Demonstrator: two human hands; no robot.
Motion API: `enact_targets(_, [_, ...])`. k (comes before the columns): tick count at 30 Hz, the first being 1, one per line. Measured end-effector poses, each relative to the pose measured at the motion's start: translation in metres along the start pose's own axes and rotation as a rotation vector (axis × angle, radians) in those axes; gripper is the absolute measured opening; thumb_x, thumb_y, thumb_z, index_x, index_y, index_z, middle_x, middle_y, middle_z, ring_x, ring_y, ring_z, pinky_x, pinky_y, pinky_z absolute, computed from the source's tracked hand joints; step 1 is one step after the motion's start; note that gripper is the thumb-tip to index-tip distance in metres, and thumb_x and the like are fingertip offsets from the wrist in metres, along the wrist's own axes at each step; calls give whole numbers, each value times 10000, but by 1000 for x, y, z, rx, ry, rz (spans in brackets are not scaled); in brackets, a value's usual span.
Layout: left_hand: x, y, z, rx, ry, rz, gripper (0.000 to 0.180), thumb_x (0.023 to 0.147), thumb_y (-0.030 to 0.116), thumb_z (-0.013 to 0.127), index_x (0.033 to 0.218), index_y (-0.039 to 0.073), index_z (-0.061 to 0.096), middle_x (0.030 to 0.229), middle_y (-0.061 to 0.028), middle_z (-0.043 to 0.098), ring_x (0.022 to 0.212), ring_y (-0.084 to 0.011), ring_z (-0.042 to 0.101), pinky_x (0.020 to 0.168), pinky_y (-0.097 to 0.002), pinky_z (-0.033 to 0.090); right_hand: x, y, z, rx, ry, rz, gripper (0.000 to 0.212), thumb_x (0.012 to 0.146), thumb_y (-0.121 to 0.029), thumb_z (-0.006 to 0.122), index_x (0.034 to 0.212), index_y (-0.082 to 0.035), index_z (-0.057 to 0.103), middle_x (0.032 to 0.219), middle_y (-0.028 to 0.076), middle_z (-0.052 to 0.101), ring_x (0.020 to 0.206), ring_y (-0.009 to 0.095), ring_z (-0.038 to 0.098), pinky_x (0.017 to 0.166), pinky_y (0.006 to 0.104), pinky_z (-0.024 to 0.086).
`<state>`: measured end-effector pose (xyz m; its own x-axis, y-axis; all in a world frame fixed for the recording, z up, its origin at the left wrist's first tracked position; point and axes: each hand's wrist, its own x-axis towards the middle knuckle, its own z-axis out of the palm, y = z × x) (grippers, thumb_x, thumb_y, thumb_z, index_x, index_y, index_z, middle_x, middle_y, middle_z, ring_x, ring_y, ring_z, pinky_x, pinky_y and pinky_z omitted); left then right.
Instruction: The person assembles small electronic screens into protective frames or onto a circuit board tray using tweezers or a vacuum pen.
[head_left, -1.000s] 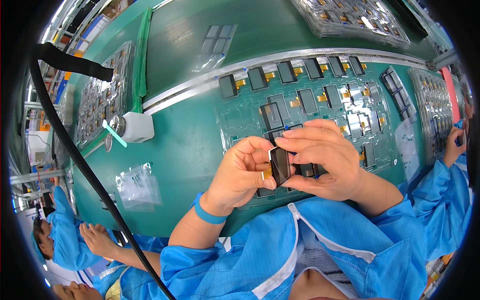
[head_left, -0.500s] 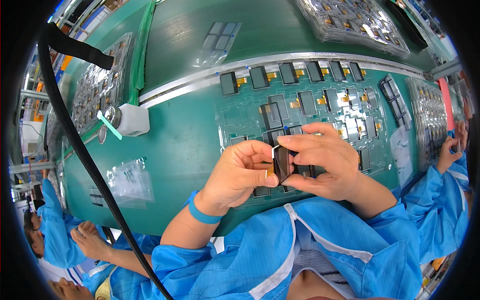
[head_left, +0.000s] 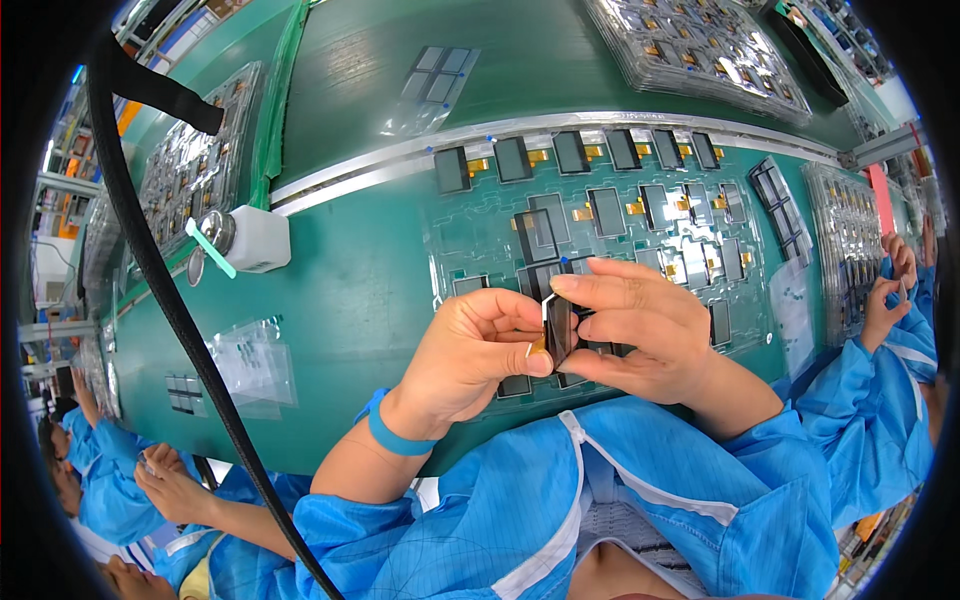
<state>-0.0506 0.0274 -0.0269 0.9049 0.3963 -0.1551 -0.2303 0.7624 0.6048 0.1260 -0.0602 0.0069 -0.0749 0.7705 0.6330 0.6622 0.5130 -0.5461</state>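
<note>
Between my two hands is a small dark display panel [head_left: 559, 328] with an orange flex cable, tilted nearly edge-on. My left hand [head_left: 480, 345] pinches its cable side between thumb and fingers. Fingers and thumb of my right hand [head_left: 645, 325] grip the panel's top and bottom edges. Beneath and beyond them lies a clear plastic tray [head_left: 432, 245] with rows of similar display panels, each with an orange cable. A strip of dark panels [head_left: 537, 235] lies over the tray just past my fingertips. My hands hide the tray's near middle part.
A white dispenser bottle [head_left: 262, 240] stands at left, behind a black cable [head_left: 165, 270]. Clear film sheets [head_left: 250, 365] lie nearer. Stacked trays [head_left: 700, 60] sit beyond the metal rail [head_left: 370, 165], with more [head_left: 840, 240] at right. Co-workers' hands [head_left: 880, 310] [head_left: 170, 485] flank me.
The whole view has shifted slightly. My hands keep the same grip, with the display panel turned a little more edge-on. The co-worker's hands at right have come closer together.
</note>
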Motion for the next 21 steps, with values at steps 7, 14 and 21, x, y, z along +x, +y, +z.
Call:
enact_targets(7, [1,0,4,17,30,9,243,735,-86,632,958,-24,558,928,-145,621,844,-190,623,750,-287,517,1,0,-1,-14,-17,17,238,581,-121,753,742,-59,589,997,114,635,870,220,629,825,366,497])
enact_targets(14, [2,-2,1,29,24,19,241,739,-87,629,957,-18,553,933,-155,623,844,-189,625,743,-283,522,0,4,-3,-20,-63,4,348,578,-159,800,822,-61,573,989,164,638,880,261,642,839,398,488])
enact_targets(21, [2,-1,1,67,56,-5,238,742,-87,628,954,-12,550,941,-150,618,845,-188,625,743,-282,525,0,2,-1,-2,-33,64,280,578,-112,761,797,-77,590,1008,98,637,844,229,634,837,372,493])
